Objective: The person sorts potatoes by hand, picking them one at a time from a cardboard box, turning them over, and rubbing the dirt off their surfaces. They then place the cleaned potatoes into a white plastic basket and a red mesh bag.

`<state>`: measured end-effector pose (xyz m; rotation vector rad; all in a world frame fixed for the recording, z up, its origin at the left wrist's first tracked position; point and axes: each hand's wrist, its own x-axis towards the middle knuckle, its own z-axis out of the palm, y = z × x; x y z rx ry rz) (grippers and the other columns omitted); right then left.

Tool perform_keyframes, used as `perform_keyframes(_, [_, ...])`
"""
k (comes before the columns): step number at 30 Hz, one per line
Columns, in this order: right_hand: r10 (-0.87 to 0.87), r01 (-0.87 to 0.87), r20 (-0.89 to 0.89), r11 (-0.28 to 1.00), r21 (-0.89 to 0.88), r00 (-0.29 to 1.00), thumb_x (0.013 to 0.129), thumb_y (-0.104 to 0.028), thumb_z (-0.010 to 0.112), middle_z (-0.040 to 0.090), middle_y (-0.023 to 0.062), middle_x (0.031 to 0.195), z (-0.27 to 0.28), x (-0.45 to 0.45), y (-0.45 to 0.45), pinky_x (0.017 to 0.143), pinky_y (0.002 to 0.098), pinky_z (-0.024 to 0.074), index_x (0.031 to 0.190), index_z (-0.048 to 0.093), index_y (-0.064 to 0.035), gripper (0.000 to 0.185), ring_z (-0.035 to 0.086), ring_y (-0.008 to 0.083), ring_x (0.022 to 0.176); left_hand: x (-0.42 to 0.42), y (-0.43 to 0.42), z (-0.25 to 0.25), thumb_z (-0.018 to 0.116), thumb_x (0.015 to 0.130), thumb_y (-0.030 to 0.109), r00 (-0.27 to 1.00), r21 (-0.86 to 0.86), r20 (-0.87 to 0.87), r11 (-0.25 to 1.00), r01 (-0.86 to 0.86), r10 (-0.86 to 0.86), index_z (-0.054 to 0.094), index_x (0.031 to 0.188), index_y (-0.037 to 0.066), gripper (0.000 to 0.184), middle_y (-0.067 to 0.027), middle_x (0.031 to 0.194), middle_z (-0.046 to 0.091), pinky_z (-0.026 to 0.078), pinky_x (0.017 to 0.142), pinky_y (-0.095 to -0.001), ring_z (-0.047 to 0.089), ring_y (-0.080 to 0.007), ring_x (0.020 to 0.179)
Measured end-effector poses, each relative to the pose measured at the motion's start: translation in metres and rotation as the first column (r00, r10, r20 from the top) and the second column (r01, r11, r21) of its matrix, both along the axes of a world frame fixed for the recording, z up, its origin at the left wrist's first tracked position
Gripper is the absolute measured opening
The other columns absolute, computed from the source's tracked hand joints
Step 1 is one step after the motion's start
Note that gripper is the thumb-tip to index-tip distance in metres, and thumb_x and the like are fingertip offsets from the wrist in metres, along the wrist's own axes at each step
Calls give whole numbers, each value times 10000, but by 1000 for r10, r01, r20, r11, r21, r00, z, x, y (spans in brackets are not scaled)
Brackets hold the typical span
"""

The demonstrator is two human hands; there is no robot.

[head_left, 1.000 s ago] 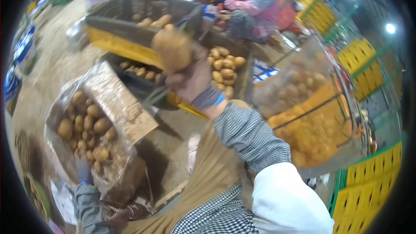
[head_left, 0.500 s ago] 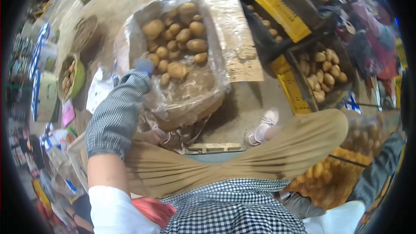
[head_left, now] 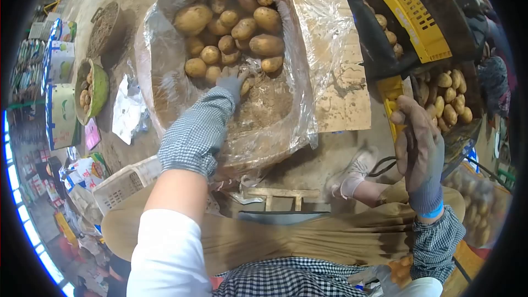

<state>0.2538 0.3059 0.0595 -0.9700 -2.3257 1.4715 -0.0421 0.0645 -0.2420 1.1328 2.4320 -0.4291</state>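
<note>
Among potatoes (head_left: 243, 29), left fingers (head_left: 235, 73) rest (box print (head_left: 63, 108) illegible).

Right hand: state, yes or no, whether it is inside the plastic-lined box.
No, the gloved right hand is outside the plastic-lined box, to the right of its cardboard flap.

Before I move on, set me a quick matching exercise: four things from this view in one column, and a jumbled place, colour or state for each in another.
Things
1. left hand
2. right hand
3. basin
4. cardboard flap

Places, colours, states
A. green
B. raised outside the box, no potato visible in it
C. brown, speckled with dirt
D. inside the plastic-lined box, by the potatoes

Pairs: 1-D, 2-B, 3-A, 4-C
</note>
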Motion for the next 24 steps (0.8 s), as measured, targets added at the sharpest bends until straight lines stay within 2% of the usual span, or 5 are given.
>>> perform_keyframes(5, [-146, 168, 86, 911, -377, 986, 973, -340, 510, 624, 21, 925, 18, -11, -8, 440, 168, 332, 1228, 577, -4, 428, 467, 22, 530, -21, 23, 40, 758, 721, 201, 943, -83, 271, 981, -177, 193, 284, 1421, 135, 848, -145, 1353, 428, 411, 1042, -447, 408, -358, 1276])
perform_keyframes(7, [-88, 130, 113, 878, -461, 990, 959, -309, 541, 625, 26, 943, 18, -7, -7, 459, 168, 356, 1238, 574, -8, 411, 485, 26, 556, -20, 24, 69, 794, 710, 205, 268, 41, 925, 632, -774, 268, 331, 1364, 86, 810, -115, 1290, 472, 505, 939, -398, 524, -267, 1164])
perform_keyframes(13, [125, -112, -2, 883, -456, 992, 864, -240, 679, 618, 61, 1049, -32, -1, -31, 545, 184, 440, 1284, 537, -7, 501, 539, 46, 675, 39, 17, 233, 745, 784, 185, -130, 13, 962, 513, -859, -242, 216, 1429, 107, 838, -104, 1340, 444, 454, 1027, -450, 499, -254, 1223])
perform_keyframes(21, [253, -284, -168, 548, -787, 953, 762, -131, 766, 558, 148, 1220, -26, -12, -74, 863, 250, 473, 1420, 330, -6, 799, 567, 170, 1034, 132, -4, 303, 741, 779, 194, -19, 216, 908, 508, -834, -418, 187, 1450, 81, 877, -132, 1377, 400, 366, 1093, -392, 453, -264, 1273])
perform_keyframes(24, [139, -463, -491, 617, -636, 860, 717, -68, 781, 546, 149, 1243, -50, -5, -86, 968, 288, 435, 1389, 378, -1, 787, 515, 197, 1159, 148, -21, 320, 760, 785, 217, 80, 129, 989, 453, -882, -126, 232, 1433, 69, 849, -162, 1363, 400, 408, 1044, -366, 484, -250, 1214])
